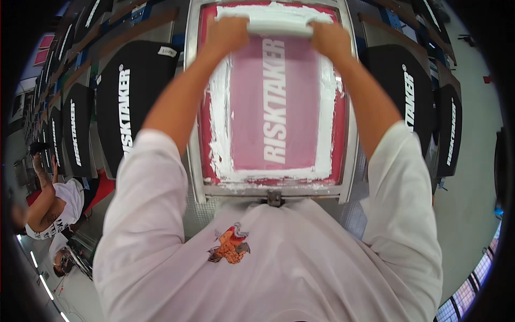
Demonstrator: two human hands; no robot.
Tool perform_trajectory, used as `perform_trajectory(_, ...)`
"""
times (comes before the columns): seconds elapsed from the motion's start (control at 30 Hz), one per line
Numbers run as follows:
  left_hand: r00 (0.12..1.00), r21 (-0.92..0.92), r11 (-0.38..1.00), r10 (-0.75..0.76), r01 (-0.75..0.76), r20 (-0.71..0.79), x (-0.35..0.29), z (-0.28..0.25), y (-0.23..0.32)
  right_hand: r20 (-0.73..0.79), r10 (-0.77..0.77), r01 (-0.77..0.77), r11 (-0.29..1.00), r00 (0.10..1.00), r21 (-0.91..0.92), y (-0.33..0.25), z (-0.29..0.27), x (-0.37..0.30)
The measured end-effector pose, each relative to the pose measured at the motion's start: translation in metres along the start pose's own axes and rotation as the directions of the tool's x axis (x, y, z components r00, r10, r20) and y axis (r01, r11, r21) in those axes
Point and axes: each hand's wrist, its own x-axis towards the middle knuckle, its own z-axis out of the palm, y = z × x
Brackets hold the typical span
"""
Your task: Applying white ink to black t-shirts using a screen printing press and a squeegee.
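My left hand (227, 33) and my right hand (330, 39) are closed around the two ends of a pale squeegee (280, 27). It lies across the far end of a screen-printing frame (350, 118), which is metal-edged and stretches away from my body. White ink (219, 115) forms a thick border on the screen, with a heavy smear near the squeegee. Inside that border the mesh (245, 118) looks pinkish, and white lettering runs lengthwise down its middle. Red shows along the screen's outer margins. My hands and the squeegee are slightly blurred.
Black printed garment pieces (137, 86) lie on boards to the left, and more black pieces (399, 80) to the right. A metal clamp (274, 198) sits at the frame's near edge, close to my shirt. At far left is another person (59, 204) in white.
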Motion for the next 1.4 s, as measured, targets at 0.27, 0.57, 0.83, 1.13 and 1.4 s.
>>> perform_trajectory(0.27, 0.86, -0.107, 0.994, 0.04, 0.018, 0.51, -0.203, -0.11, 0.074, 0.599, -0.032, -0.121, 0.969, 0.8, 0.214, -0.078, -0.081, -0.207)
perform_trajectory(0.57, 0.994, -0.173, 0.985, -0.006, 0.025, 0.109, -0.152, -0.037, 0.051, 0.11, 0.019, -0.046, 0.969, 0.994, 0.243, -0.052, -0.022, -0.135)
perform_trajectory(0.83, 0.86, 0.107, 0.965, -0.263, 0.241, 0.437, 0.073, -0.041, -0.009, 0.394, -0.011, -0.006, 0.999, 0.919, 0.041, 0.014, -0.021, 0.087)
perform_trajectory(1.13, 0.932, -0.214, 0.977, 0.094, -0.018, 0.35, 0.108, -0.036, 0.001, 0.324, 0.119, -0.29, 0.783, 0.938, 0.55, -0.049, -0.101, -0.113)
perform_trajectory(1.4, 0.954, -0.124, 0.992, 0.074, -0.039, 0.29, 0.128, -0.029, 0.01, 0.911, -0.067, -0.883, 0.227, 0.407, 0.411, -0.148, -0.079, -0.352)
